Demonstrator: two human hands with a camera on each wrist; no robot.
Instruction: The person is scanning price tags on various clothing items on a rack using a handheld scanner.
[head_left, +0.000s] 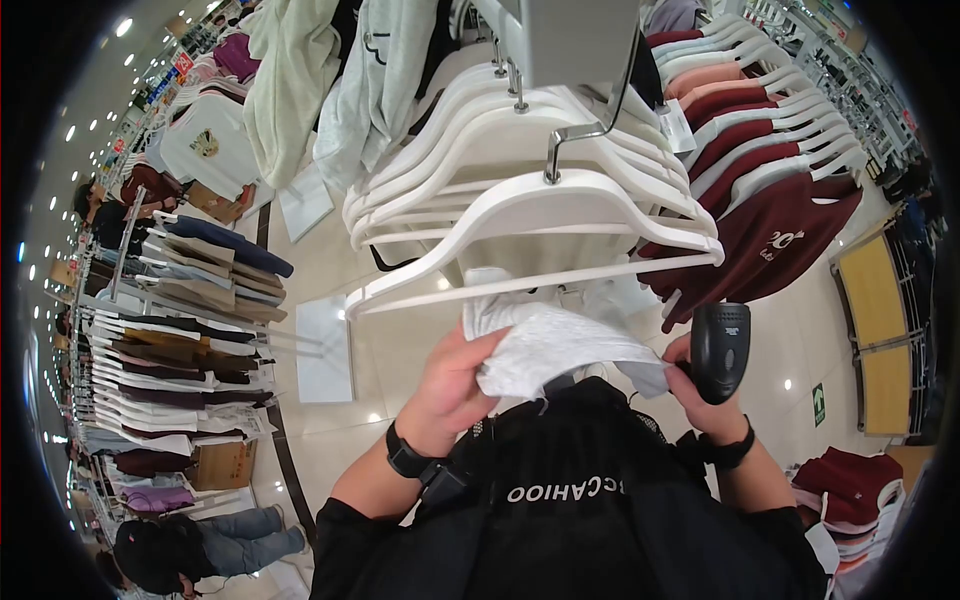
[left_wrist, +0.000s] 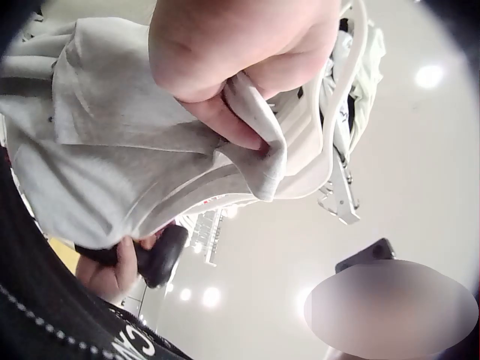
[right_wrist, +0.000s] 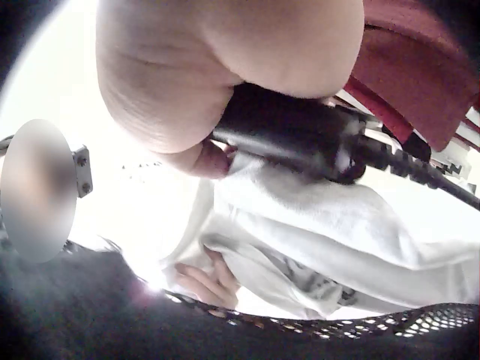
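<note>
A light grey garment (head_left: 565,345) is held in front of the chest, below a row of white hangers. My left hand (head_left: 450,378) grips its left side, with a fold of cloth between thumb and fingers in the left wrist view (left_wrist: 259,139). At the other side, my right hand (head_left: 700,395) holds a black barcode scanner (head_left: 722,350), head up, its handle (right_wrist: 277,127) in the palm and a coiled cable (right_wrist: 409,169) trailing off. That hand's thumb and fingertips also pinch the garment's edge. The nearest white hanger (head_left: 545,190) hangs bare just above the cloth.
More white hangers (head_left: 480,135) hang behind on the same rail. Maroon sweatshirts (head_left: 800,235) hang on the right, pale garments (head_left: 290,90) at upper left. A rack of clothes (head_left: 180,380) runs along the left, where another person (head_left: 220,540) stands. Folded clothes (head_left: 850,490) lie at lower right.
</note>
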